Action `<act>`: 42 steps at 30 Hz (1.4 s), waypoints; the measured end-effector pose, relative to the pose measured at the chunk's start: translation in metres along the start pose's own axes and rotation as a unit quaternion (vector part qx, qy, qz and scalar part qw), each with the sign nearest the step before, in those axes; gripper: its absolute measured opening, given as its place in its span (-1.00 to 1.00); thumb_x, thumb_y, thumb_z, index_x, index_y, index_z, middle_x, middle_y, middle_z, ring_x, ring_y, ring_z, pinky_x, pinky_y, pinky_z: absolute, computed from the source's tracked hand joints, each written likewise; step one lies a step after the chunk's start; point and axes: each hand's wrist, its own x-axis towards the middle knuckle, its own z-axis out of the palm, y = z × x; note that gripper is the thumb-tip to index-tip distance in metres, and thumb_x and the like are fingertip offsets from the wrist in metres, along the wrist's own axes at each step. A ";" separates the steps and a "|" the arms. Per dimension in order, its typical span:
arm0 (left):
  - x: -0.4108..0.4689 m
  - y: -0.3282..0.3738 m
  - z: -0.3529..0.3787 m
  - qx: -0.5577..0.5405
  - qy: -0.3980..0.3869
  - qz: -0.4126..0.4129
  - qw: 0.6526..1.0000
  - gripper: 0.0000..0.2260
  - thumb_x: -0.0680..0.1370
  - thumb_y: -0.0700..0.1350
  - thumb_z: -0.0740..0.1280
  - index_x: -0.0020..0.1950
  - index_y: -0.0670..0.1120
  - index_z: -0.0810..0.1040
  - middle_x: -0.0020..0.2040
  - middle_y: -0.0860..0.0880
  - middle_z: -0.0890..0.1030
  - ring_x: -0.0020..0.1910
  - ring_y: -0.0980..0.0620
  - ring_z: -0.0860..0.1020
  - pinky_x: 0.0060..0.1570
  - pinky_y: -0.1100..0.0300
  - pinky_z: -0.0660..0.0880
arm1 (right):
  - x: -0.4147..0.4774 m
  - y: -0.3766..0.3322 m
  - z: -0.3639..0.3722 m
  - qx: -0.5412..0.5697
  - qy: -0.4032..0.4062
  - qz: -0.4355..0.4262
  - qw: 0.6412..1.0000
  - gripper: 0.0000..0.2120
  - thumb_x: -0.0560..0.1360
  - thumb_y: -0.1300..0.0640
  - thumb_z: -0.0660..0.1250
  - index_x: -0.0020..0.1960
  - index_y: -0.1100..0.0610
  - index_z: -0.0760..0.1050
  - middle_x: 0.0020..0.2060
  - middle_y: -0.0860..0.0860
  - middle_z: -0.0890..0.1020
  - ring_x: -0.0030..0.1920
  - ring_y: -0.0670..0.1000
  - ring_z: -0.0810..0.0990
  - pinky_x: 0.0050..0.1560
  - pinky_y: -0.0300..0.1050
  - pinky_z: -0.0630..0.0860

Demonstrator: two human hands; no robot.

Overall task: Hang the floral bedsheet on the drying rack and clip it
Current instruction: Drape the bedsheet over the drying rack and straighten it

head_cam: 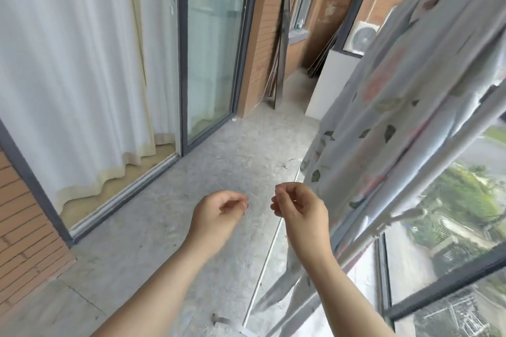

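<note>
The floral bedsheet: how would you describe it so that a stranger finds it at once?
On the balcony's right side, opposite the sliding glass door, a white drying rack stands by the window. The floral bedsheet hangs over it: pale cloth with pink flowers and dark green leaves, unlike the plain white curtain.

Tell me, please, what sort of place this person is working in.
Probably an apartment balcony, some floors up: a sliding glass door with curtains behind it opens onto a concrete floor, the window looks down on trees, and a floral bedsheet hangs on a drying rack.
</note>
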 end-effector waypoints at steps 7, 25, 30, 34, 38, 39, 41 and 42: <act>0.003 0.125 -0.011 0.002 -0.053 0.108 0.993 -0.85 0.50 -0.19 0.40 -0.11 0.07 0.66 -0.18 0.06 0.70 -0.14 0.11 0.65 0.00 0.17 0.58 | -0.003 -0.115 -0.054 0.032 0.067 -0.088 0.993 -0.91 0.56 0.19 0.32 -0.08 0.08 0.58 -0.26 0.02 0.68 -0.23 -0.04 0.68 -0.04 0.01 0.63; 0.010 0.268 0.060 -0.006 -0.149 0.261 0.954 -0.91 0.50 -0.14 0.41 -0.06 0.03 0.67 -0.20 0.06 0.69 -0.11 0.02 0.64 0.05 -0.01 0.60 | -0.004 -0.204 -0.205 0.001 0.197 -0.248 0.949 -0.90 0.57 0.21 0.31 -0.06 0.13 0.60 -0.27 0.04 0.69 -0.22 -0.01 0.69 -0.11 -0.04 0.65; 0.029 0.289 0.096 -0.031 -0.139 0.271 0.952 -0.92 0.50 -0.13 0.42 -0.04 0.02 0.66 -0.14 0.02 0.70 -0.09 0.02 0.66 0.02 0.00 0.61 | 0.034 -0.189 -0.256 -0.006 0.229 -0.247 0.942 -0.89 0.57 0.20 0.31 -0.09 0.11 0.60 -0.28 0.01 0.68 -0.23 -0.07 0.68 -0.13 -0.09 0.62; 0.045 0.309 0.128 -0.065 -0.139 0.269 0.951 -0.86 0.52 -0.15 0.40 0.06 -0.09 0.64 -0.03 -0.07 0.69 -0.02 -0.02 0.65 -0.09 0.21 0.62 | 0.073 -0.181 -0.284 -0.036 0.202 -0.232 0.951 -0.90 0.55 0.17 0.32 -0.08 0.10 0.61 -0.25 -0.05 0.68 -0.23 -0.18 0.65 -0.16 -0.25 0.54; 0.071 0.317 0.152 -0.056 -0.123 0.279 0.951 -0.85 0.52 -0.18 0.39 0.08 -0.10 0.62 0.00 -0.03 0.68 0.02 -0.02 0.64 -0.01 0.15 0.62 | 0.114 -0.173 -0.298 -0.077 0.168 -0.210 0.960 -0.91 0.53 0.08 0.36 0.00 0.03 0.62 -0.14 -0.14 0.68 -0.13 -0.24 0.63 -0.08 -0.27 0.56; 0.080 0.318 0.157 -0.052 -0.119 0.280 0.951 -0.84 0.51 -0.17 0.40 0.08 -0.08 0.62 0.00 -0.02 0.68 0.02 -0.01 0.64 0.02 0.12 0.61 | 0.125 -0.172 -0.299 -0.087 0.157 -0.208 0.962 -0.87 0.52 0.06 0.36 0.05 0.03 0.61 -0.10 -0.15 0.68 -0.11 -0.27 0.62 -0.08 -0.31 0.54; 0.089 0.320 0.163 -0.061 -0.132 0.266 0.953 -0.82 0.50 -0.15 0.41 0.10 -0.07 0.61 0.01 -0.03 0.68 0.04 -0.01 0.64 0.06 0.08 0.60 | 0.134 -0.172 -0.296 -0.090 0.130 -0.198 0.967 -0.80 0.51 0.02 0.38 0.12 0.01 0.57 -0.03 -0.16 0.66 -0.08 -0.31 0.61 -0.11 -0.40 0.53; 0.094 0.321 0.166 -0.068 -0.146 0.257 0.953 -0.80 0.50 -0.14 0.42 0.11 -0.07 0.61 0.02 -0.03 0.68 0.05 -0.01 0.64 0.08 0.07 0.59 | 0.139 -0.172 -0.294 -0.079 0.110 -0.194 0.972 -0.77 0.51 0.01 0.39 0.15 0.00 0.55 -0.01 -0.15 0.66 -0.07 -0.32 0.61 -0.12 -0.43 0.53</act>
